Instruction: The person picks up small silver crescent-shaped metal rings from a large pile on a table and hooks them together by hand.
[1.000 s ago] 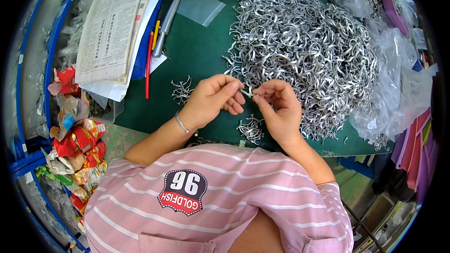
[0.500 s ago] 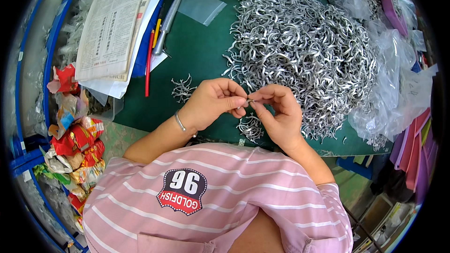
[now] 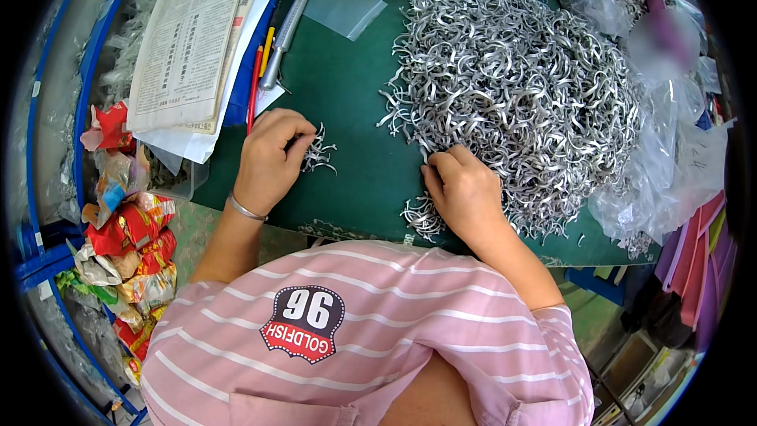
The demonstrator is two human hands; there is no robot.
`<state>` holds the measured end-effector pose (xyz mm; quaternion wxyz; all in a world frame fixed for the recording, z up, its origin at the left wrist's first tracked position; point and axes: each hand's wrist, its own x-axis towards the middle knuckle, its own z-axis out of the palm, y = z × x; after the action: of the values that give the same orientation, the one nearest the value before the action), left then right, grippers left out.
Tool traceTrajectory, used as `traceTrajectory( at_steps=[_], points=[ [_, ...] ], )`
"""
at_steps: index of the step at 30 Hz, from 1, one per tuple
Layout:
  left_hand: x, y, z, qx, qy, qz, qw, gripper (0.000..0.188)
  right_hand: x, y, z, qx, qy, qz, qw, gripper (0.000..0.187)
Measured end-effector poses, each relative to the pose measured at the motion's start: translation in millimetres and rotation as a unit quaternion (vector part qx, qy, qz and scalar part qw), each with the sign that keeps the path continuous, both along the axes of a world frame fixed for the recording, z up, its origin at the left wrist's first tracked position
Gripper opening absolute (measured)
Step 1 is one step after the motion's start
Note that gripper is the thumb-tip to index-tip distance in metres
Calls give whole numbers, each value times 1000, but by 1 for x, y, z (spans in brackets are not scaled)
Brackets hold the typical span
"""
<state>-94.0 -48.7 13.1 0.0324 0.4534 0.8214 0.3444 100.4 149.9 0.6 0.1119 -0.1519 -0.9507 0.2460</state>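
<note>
A large heap of small curved silver-grey metal pieces (image 3: pixel 520 102) covers the right half of the green tabletop (image 3: pixel 347 79). My right hand (image 3: pixel 465 193) is at the heap's near left edge, thumb and forefinger pinched together; what lies between the tips is too small to tell. Just below those fingers sits a small cluster of the same pieces (image 3: pixel 424 219). Over on the left, my left hand (image 3: pixel 272 162) curls its fingers against another small pile (image 3: pixel 318 155). Its fingertips are partly hidden, so I cannot see what they hold.
Printed newspaper sheets (image 3: pixel 185 47) lie at the back left, beside a red pencil (image 3: pixel 256 83) and a grey-handled tool (image 3: pixel 288 35). A flat clear bag (image 3: pixel 344 9) is behind. Crumpled plastic bags (image 3: pixel 662 158) line the right side; blue shelving (image 3: pixel 88 55) stands left.
My hands were together at the middle, fingering a small piece. They have parted: the left moved left to the small pile, the right shifted slightly toward the heap's edge.
</note>
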Motion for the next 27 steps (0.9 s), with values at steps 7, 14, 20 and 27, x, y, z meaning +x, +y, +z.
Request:
traceTrajectory(
  at_steps=[7,14,20,27],
  points=[
    [31,30,1,73,-243,-45,966,13,3,5,9,-270,38,-3,962,6],
    [59,53,-1,102,-426,-139,888,18,8,5,12,-389,56,5,920,6],
    [43,47,7,91,-282,-143,944,10,6,-2,12,-326,120,57,936,14],
    [-18,7,15,-138,-76,-52,986,8,9,1,10,-312,99,22,945,12]
  ],
)
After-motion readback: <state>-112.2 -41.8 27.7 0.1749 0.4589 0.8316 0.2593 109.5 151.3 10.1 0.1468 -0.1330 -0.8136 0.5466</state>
